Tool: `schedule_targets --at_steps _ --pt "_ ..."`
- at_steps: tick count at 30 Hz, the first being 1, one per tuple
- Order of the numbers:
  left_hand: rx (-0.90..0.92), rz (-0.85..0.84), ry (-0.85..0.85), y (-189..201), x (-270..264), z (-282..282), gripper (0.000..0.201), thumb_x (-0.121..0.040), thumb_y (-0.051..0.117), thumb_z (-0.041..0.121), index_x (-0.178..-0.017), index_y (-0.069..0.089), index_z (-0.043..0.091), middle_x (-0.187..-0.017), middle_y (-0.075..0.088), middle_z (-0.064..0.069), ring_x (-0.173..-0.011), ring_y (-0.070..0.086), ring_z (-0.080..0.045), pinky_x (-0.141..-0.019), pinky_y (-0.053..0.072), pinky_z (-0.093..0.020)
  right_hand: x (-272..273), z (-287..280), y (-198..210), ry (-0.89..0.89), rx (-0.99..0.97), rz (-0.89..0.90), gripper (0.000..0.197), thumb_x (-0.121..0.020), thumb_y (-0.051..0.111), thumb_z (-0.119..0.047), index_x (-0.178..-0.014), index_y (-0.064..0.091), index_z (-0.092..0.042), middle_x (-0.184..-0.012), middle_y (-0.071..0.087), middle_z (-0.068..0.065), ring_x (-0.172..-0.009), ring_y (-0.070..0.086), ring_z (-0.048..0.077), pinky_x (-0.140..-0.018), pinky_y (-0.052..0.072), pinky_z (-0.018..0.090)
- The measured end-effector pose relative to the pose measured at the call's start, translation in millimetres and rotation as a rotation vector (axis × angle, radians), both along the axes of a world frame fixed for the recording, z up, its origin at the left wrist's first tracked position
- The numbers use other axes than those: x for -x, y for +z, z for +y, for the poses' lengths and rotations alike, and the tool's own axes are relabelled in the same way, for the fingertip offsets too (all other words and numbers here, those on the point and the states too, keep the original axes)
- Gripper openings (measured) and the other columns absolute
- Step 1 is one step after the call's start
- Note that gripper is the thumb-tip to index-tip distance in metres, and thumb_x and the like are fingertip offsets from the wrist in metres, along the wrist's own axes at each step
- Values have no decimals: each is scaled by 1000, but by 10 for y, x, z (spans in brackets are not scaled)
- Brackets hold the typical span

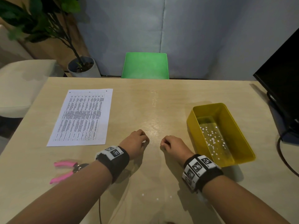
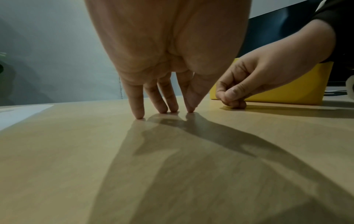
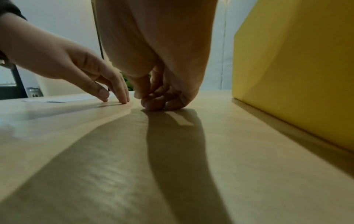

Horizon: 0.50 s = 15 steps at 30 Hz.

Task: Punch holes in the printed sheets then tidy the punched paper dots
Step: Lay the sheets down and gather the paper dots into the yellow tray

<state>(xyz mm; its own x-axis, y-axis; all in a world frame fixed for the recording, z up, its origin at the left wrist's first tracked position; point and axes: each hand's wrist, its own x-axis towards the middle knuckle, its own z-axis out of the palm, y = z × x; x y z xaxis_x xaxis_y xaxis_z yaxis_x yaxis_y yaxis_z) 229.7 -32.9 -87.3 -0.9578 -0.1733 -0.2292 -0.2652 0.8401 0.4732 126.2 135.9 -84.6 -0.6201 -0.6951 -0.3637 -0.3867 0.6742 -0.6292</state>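
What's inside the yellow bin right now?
Scattered white paper dots lie on the floor of the yellow bin. Its near right wall hides part of the floor, so more dots may sit there.

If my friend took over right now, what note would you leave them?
Left hand: straight fingertips touching the table, holding nothing.
Right hand: curled, knuckles on the table; whether it pinches a dot is unclear.
Printed sheet, holes along its far edge, lies far left; pink hole punch near left.
Yellow tray on the right holds many paper dots.
Left: a few stray dots near the front edge.
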Motion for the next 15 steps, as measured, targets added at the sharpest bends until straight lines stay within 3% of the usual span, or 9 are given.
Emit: schedule_targets --at_steps 3,6,12,15 --pt "7 -10 -2 10 2 10 25 -95 47 26 -109 66 18 -117 54 -4 -106 52 -21 -91 46 -34 -47 9 62 -37 11 -43 17 -96 47 -12 -97 64 -11 -93 61 -3 -92 57 15 -83 48 26" --pt "3 -38 10 28 12 24 25 -94 47 29 -109 65 20 -119 54 -2 -107 52 -20 -90 46 -35 -56 19 287 -133 101 -61 16 -96 50 -14 -98 65 -12 -88 61 -6 -87 57 10 -76 44 19" --pt "84 -45 -64 329 246 149 27 -94 46 33 -116 61 26 -125 54 3 -110 53 -20 -89 47 -36 292 292 1063 -301 253 117 14 -97 52 -16 -95 66 -17 -81 60 -12 -77 54 1 -63 41 14" --pt "116 46 -125 573 490 314 27 -96 44 34 -117 59 28 -124 56 4 -111 53 -19 -87 46 -35 576 569 1245 -384 188 200 15 -96 53 -18 -100 67 -15 -91 64 -5 -86 59 11 -73 49 24"
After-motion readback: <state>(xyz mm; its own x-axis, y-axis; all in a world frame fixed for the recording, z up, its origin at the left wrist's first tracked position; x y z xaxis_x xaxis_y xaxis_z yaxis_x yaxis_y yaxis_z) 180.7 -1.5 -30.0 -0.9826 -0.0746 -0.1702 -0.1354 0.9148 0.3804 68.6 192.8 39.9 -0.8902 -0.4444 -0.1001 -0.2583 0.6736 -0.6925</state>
